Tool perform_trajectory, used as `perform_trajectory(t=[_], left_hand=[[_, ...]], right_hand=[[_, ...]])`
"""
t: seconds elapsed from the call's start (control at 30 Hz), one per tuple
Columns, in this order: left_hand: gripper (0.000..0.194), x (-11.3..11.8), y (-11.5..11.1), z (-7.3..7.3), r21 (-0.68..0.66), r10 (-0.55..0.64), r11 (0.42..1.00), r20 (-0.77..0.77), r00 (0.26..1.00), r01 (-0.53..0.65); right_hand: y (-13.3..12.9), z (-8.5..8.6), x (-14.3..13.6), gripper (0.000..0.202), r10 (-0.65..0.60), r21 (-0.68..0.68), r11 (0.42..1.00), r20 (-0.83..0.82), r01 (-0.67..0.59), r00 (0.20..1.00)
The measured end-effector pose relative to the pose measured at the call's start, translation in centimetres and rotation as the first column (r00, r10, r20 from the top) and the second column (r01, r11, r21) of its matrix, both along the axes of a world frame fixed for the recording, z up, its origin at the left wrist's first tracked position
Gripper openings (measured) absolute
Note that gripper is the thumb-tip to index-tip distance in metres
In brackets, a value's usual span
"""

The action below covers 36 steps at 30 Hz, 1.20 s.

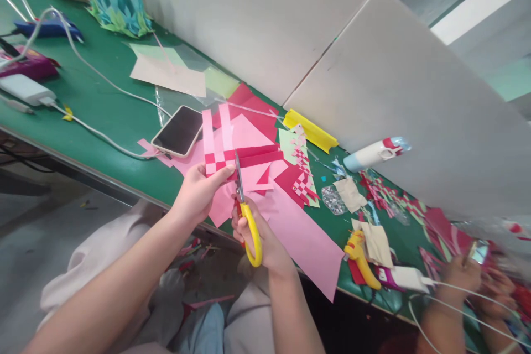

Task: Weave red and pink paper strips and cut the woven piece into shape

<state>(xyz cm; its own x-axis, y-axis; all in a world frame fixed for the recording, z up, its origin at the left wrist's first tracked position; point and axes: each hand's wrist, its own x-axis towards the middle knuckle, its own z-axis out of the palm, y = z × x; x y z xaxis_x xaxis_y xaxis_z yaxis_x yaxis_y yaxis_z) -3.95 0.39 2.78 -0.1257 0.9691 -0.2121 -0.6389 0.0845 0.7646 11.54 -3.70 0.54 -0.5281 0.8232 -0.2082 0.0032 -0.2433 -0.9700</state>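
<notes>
My left hand (201, 188) pinches a woven piece of pink and red paper strips (215, 161) by its lower edge, thumb on top. Loose pink strips stick up from the weave, and red strips reach out to the right. In my right hand (261, 235) is a pair of scissors (251, 232) with yellow and red handles. Its blades point up beside the woven piece, at the red strips; whether they touch the paper I cannot tell. Under both hands lie pink paper sheets (305, 227) and cut scraps.
A phone (180, 130) lies left on the green table (112, 121), with white cables around it. Finished woven paper fish (302, 177), a yellow glue gun (360, 260) and a bottle (375, 154) are right. Another person's hands (464, 276) work at far right.
</notes>
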Motion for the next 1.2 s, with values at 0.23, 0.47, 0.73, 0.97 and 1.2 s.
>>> perform_trajectory(t=[0.23, 0.47, 0.73, 0.97, 1.2], left_hand=[[0.022, 0.22, -0.21, -0.36, -0.027, -0.034, 0.999, -0.007, 0.999, 0.034], [0.025, 0.22, -0.10, -0.29, -0.031, -0.027, 0.999, -0.001, 1.000, 0.027], [0.019, 0.12, -0.14, -0.37, -0.041, -0.033, 0.999, -0.010, 0.999, 0.033], [0.019, 0.10, -0.07, -0.28, -0.027, -0.041, 0.999, 0.004, 0.999, 0.041], [0.020, 0.13, -0.11, -0.44, -0.036, -0.040, 0.999, -0.003, 0.999, 0.040]], right_hand=[[-0.18, 0.34, -0.68, 0.039, -0.052, 0.078, 0.996, 0.022, 0.050, 0.998], [0.11, 0.00, -0.32, 0.042, -0.053, 0.000, 0.999, -0.004, 0.053, 0.999], [0.13, 0.36, -0.26, 0.047, -0.042, -0.018, 0.999, 0.022, 0.043, 0.999], [0.15, 0.25, -0.22, 0.041, -0.038, -0.046, 0.998, -0.015, 0.037, 0.999], [0.12, 0.32, -0.15, 0.041, 0.001, -0.030, 1.000, 0.011, -0.001, 1.000]])
